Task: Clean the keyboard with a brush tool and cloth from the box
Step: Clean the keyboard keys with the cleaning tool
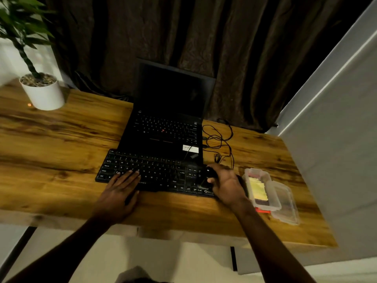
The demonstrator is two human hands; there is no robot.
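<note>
Right hand (226,183) grips a dark brush tool (210,174) at the right end of the keyboard (155,170). Left hand (120,188) lies flat, fingers straight, on the left keys. Open box (274,201) holding yellow cloth (258,189) stands just beside, on the bench (51,139).

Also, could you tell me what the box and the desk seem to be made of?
Box: clear, slightly glossy plastic, it seems; its yellow contents show through the walls. Desk: wood or wood-look laminate, smooth with a low sheen; grain streaks and knots show.
</note>
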